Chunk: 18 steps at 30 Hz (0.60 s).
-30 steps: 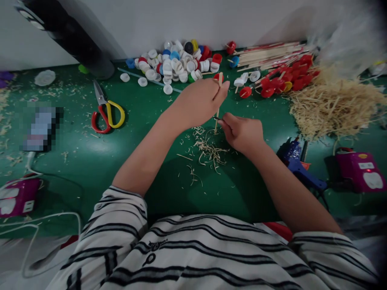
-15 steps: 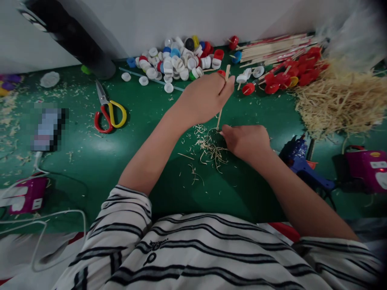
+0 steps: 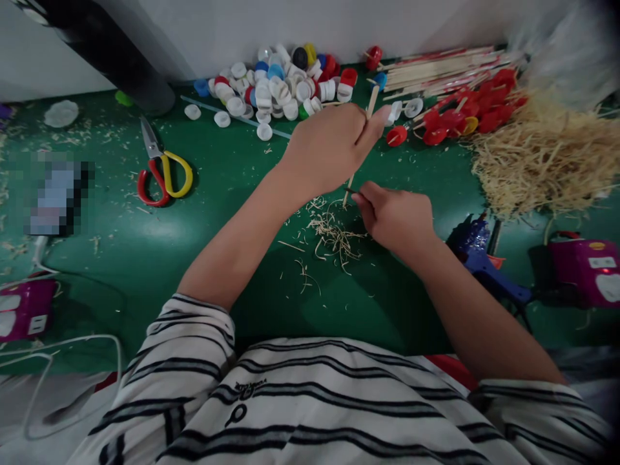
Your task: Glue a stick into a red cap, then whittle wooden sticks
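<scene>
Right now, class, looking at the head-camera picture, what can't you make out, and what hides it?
All in the head view:
Wooden stick: middle stretch hidden behind the left hand.
Small dark tool: mostly covered by the right hand, so its type can't be told.
Phone: screen pixelated, unreadable.
Black bottle: top cut off by the upper edge.
Left purple power socket: cut off by the left edge.

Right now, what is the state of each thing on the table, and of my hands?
Stick: slanted, gripped
Dark tool: mostly hidden
Left hand: closed on the stick
Right hand: closed on the dark tool
Shavings: loose, scattered
Scissors: lying flat, look closed
Phone: cable attached; screen blurred
Bottle: upright
Caps: some loose, some on sticks
Glue gun: lying; power unclear
Right socket: red light lit
Left socket: cannot tell
</scene>
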Available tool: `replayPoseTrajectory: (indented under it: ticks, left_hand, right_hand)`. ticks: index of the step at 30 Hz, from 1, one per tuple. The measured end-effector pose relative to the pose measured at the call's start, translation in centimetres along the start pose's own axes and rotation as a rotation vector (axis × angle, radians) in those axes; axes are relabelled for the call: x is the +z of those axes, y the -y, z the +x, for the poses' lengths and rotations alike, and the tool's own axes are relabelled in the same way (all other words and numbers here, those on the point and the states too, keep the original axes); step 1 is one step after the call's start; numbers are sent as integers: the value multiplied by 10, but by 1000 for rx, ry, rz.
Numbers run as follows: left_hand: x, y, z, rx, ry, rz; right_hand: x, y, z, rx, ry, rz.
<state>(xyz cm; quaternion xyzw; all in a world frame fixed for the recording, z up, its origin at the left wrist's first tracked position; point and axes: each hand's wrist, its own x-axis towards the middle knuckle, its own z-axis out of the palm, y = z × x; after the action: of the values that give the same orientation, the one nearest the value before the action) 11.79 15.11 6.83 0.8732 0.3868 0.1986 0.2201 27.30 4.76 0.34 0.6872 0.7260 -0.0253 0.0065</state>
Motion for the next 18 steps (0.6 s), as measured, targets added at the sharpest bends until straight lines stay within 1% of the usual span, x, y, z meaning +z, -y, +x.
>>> replayPoseTrajectory:
  ticks: [3,7,9,12,15,18]
  left_hand:
    - [2,-1,1,5,-9,11]
    - [3,5,3,-1,-40,1]
    - [1,9,4,-6,-35,-32]
    - [0,12,3,3,-20,-81]
    - [-1,8,1,-3,5,-52]
    - [-1,2,-2,-29,41,-9]
  right_hand:
    - [0,1,5,1,-51,14]
    - [4,0,11,-14,-47,12]
    - [6,-1,11,-26,-21,-8]
    - [9,0,8,-66,51,-67]
    - [8,4,4,-87,110,-120]
    - [5,7,4,-83,122,-139]
